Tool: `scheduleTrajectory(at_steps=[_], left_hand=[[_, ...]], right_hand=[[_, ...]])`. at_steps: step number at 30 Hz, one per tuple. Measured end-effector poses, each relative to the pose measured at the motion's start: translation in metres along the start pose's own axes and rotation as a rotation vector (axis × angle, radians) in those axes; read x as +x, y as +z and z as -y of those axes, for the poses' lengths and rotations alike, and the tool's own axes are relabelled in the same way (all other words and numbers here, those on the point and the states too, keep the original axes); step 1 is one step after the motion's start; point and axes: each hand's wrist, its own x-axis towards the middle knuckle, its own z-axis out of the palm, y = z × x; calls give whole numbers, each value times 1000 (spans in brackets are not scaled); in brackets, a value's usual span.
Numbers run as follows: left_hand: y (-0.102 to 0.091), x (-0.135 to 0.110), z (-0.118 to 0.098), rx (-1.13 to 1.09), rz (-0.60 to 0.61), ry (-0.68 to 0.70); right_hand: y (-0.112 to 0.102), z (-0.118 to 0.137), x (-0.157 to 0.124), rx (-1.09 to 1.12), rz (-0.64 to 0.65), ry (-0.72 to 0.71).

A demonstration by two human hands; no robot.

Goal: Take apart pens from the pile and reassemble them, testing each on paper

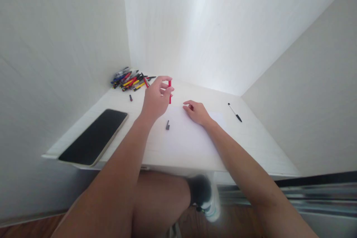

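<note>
Well inside desktop [251, 137] edges, red pen [170, 92] pinched by left hand [154, 101] (right hand [198, 113] curled, hold unclear).

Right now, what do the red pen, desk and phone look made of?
red pen: likely plastic; opaque uniform red, smooth barrel.
desk: probably painted or laminated board; flat white, thin square edge.
phone: glossy black glass face; pale frame, metal or plastic, can't tell.
</note>
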Motion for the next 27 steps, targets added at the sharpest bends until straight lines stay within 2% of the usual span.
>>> scheduleTrajectory(at_steps=[6, 10, 12, 16, 19, 23, 27], left_hand=[[-31, -4, 3, -127, -16, -136], [-41, -16, -4, -266, -10, -308], [-40, -23, -6, -315, 10, -363], [-38, -32, -7, -396, 13, -397], [-41, -33, -8, -451, -10, -400], [-51, -32, -14, -431, -35, -363], [-54, -28, -23, -430, -49, -314]], right_hand=[[-1, 4, 2, -39, 49, 111], [-7, 16, 11, 36, 124, 133], [-6, 33, 12, 73, 138, 77], [9, 83, 8, -45, 122, -296], [26, 111, 8, -195, 155, -383], [41, 119, 16, -306, 185, -495], [40, 123, 23, -393, 191, -574]])
